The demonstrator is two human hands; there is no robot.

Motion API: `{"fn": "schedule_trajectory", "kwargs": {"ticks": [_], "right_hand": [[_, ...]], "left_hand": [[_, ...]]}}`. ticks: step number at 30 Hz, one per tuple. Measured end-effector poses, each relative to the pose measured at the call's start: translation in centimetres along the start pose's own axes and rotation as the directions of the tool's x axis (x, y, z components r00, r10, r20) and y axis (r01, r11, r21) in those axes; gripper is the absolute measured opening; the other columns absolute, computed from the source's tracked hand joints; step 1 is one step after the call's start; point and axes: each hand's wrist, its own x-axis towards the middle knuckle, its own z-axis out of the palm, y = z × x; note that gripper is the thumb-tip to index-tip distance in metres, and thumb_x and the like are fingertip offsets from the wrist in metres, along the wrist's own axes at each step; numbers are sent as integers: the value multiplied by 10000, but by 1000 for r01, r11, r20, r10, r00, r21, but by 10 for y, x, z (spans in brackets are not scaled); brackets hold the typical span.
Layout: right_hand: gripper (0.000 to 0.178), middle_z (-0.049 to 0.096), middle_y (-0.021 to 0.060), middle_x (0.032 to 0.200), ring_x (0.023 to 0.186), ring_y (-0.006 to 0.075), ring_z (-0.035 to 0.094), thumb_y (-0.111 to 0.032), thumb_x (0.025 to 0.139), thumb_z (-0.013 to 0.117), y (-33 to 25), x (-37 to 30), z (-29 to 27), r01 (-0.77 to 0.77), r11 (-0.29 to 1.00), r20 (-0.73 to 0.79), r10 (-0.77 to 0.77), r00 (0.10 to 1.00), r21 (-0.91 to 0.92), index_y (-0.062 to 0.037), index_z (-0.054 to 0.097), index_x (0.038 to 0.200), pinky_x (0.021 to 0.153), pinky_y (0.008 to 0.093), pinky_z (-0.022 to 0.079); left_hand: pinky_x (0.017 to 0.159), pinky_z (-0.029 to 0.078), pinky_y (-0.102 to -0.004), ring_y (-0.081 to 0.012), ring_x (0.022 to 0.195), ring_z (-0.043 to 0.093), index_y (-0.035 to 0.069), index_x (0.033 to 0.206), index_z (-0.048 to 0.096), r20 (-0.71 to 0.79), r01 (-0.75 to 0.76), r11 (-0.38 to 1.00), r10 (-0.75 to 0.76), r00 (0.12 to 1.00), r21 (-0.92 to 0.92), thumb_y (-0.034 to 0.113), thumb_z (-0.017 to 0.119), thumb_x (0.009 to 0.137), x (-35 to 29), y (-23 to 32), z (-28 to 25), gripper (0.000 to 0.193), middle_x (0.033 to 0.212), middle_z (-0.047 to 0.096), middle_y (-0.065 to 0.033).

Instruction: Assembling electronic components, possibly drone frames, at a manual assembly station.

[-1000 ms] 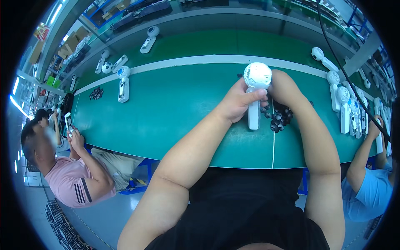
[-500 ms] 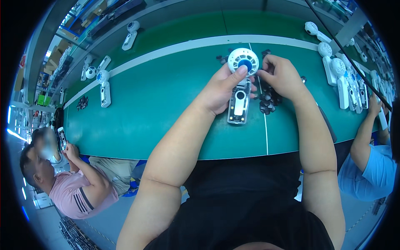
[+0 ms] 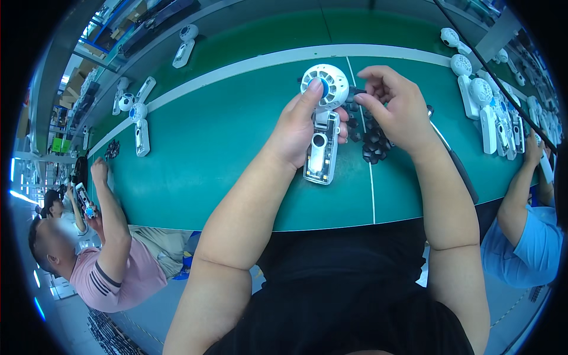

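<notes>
Handheld device (image 3: pixel 326 127), white and round-headed, sits clamped in the left hand (image 3: pixel 294 127) over the green tabletop (image 3: pixel 231 165)!
Left thumb (image 3: pixel 309 99) lies against its blue hub (image 3: pixel 325 88); right hand (image 3: pixel 399 106) curls half-open, thumb tip at a small black piece (image 3: pixel 355 90) — pinched or not, I can't tell.

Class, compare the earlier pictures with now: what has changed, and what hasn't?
Turned over in the left hand, the white device now shows its vented, blue-centred face. A black piece is now by the right hand, perhaps held. A pink-sleeved co-worker's hand has risen from their device. The left hand's grip, the black pile and the white devices at right remain.
</notes>
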Motion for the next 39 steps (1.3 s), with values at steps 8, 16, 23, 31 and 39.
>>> {"fn": "schedule_trajectory", "kwargs": {"ticks": [8, 16, 23, 31, 39], "right_hand": [[184, 674, 82, 881, 780, 251, 658, -19, 719, 819, -12, 0, -9, 634, 709, -180, -698, 693, -308, -59, 705, 857, 663, 357, 535], [189, 680, 104, 892, 796, 261, 665, -13, 717, 830, -26, 0, -1, 634, 722, -178, -687, 704, -277, -62, 701, 846, 690, 354, 542], [155, 694, 56, 947, 824, 180, 653, -75, 863, 807, -29, -5, 16, -79, 877, 46, 65, 997, 473, -40, 692, 961, 745, 318, 542], [472, 666, 79, 1175, 1101, 167, 629, -259, 936, 789, -19, 4, 30, -115, 720, 169, -3, 986, 684, -15, 601, 1294, 997, 311, 496], [697, 653, 126, 1291, 1169, 199, 633, -398, 961, 744, -32, 5, 33, -192, 701, 308, -41, 950, 686, 1, 517, 1485, 1029, 338, 502]], "left_hand": [[669, 629, -343, -188, 723, 722, 12, 1193, 600, -16, 4, 1000, -4, 1000, -9, 568, 601, 1005, -4, 5, -6, 587, 890, 711, -114], [691, 628, -335, -186, 753, 727, 21, 1219, 601, 3, -34, 998, 34, 999, 59, 570, 613, 996, -13, 12, -8, 592, 902, 710, -107], [658, 611, -293, -171, 729, 708, 37, 1268, 559, 31, -33, 978, 27, 999, 207, 598, 601, 997, -28, 21, -2, 624, 932, 679, -109], [634, 596, -279, -154, 705, 685, 28, 1294, 530, 88, -75, 964, 54, 995, 254, 609, 618, 987, -33, 28, -6, 664, 932, 668, -102], [635, 590, -277, -144, 717, 674, 34, 1277, 529, 110, -68, 956, 38, 993, 284, 591, 622, 993, -42, 39, -8, 632, 961, 662, -95]]}}
